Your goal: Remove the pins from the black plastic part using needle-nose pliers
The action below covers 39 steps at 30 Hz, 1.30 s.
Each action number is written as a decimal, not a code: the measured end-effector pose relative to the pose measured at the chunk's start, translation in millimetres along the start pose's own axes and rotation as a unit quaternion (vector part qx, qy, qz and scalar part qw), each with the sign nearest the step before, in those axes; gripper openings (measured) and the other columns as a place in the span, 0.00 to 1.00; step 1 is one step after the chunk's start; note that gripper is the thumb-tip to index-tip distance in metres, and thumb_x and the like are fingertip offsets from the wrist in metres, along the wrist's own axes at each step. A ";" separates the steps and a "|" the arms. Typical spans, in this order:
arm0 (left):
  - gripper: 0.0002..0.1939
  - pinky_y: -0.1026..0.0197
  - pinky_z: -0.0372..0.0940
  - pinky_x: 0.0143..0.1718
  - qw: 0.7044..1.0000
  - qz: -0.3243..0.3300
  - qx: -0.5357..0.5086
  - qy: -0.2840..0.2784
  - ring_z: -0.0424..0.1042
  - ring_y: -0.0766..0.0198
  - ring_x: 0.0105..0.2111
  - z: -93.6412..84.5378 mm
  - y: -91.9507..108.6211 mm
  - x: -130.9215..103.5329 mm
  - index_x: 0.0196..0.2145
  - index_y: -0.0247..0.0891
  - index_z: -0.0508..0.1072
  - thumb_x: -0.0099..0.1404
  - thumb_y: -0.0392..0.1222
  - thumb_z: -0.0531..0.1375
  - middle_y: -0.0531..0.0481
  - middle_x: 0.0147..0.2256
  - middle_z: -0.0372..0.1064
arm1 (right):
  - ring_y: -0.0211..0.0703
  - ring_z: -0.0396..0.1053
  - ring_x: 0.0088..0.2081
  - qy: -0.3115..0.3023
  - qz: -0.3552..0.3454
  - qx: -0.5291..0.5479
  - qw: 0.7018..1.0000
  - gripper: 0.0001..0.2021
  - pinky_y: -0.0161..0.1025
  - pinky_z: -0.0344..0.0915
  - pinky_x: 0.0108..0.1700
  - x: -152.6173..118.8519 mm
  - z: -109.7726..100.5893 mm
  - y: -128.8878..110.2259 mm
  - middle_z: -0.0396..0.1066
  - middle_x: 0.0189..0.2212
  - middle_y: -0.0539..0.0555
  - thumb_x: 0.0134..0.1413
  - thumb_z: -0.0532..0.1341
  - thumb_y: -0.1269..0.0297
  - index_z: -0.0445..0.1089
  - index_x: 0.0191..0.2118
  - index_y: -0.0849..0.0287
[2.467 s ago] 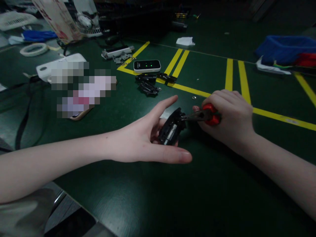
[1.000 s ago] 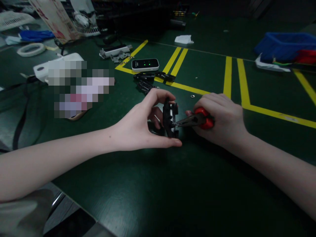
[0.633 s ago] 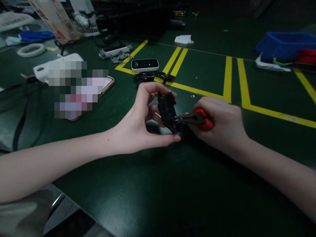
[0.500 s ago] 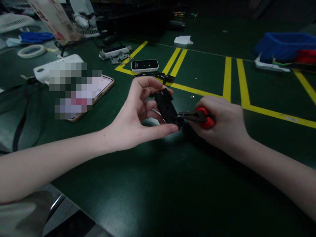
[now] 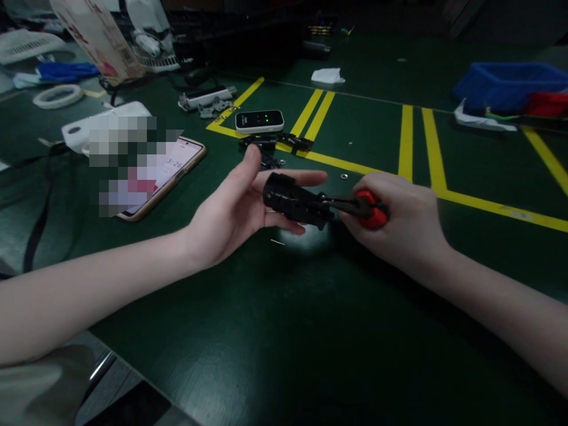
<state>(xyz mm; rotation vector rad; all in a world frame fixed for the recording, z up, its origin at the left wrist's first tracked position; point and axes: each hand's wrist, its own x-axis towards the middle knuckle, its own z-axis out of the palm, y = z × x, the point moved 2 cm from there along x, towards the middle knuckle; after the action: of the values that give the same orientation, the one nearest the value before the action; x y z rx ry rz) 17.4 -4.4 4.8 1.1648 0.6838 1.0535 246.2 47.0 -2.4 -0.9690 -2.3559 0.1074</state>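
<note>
My right hand (image 5: pixel 399 219) is closed round red-handled pliers (image 5: pixel 370 208). Their thin jaws reach left to the near end of a black plastic part (image 5: pixel 295 201), which has a rounded, tube-like left end. Behind and under that part, my left hand (image 5: pixel 231 210) is open, thumb raised and fingers stretched out to the right. The part lies against these fingers without a grip round it; whether the jaws clamp it is too small to tell. On the table below lies a thin metal pin (image 5: pixel 277 241). A small metal ring (image 5: pixel 344 176) sits beyond the pliers.
More black parts (image 5: pixel 295 142) lie behind my left hand, near a white-edged device (image 5: pixel 260 121) with green lights. A phone (image 5: pixel 177 168) and a white object (image 5: pixel 106 127) are at left. A blue bin (image 5: pixel 510 83) stands far right on the green table (image 5: pixel 310 343).
My left hand has let go of the black part and spread its fingers, thumb lifted. The part has turned from upright-slanted to nearly level. A pin now shows on the table.
</note>
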 end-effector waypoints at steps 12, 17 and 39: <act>0.21 0.61 0.76 0.41 0.982 -0.140 -0.078 -0.102 0.81 0.58 0.45 0.9 -5.1 0.1 0.57 0.39 0.79 0.70 0.50 0.67 0.40 0.53 0.80 | 0.44 0.64 0.28 0.020 -0.017 -0.007 1.000 0.09 0.42 0.58 0.29 -1.6 1.1 1.1 0.67 0.26 0.51 0.54 0.64 0.65 0.61 0.31 0.52; 0.31 0.56 0.76 0.49 0.994 -0.057 0.036 -0.088 0.80 0.53 0.51 1.5 -7.4 1.0 0.61 0.42 0.74 0.62 0.40 0.74 0.43 0.55 0.78 | 0.43 0.64 0.28 0.019 -0.024 -0.005 1.000 0.07 0.41 0.58 0.30 -1.2 0.6 -0.4 0.68 0.26 0.51 0.54 0.63 0.64 0.62 0.30 0.53; 0.17 0.58 0.76 0.48 0.976 0.070 0.208 0.016 0.80 0.57 0.46 5.8 4.0 -7.1 0.50 0.39 0.81 0.64 0.43 0.73 0.49 0.48 0.80 | 0.44 0.66 0.29 0.006 -0.031 -0.001 1.000 0.08 0.42 0.57 0.30 -0.7 1.8 -0.6 0.70 0.28 0.52 0.54 0.63 0.63 0.61 0.31 0.52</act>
<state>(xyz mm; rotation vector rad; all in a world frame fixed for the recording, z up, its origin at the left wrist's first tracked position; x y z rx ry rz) 18.6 -13.1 9.7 1.5780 0.8856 1.0783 245.2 46.3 -4.1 -0.8949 -2.3716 0.0756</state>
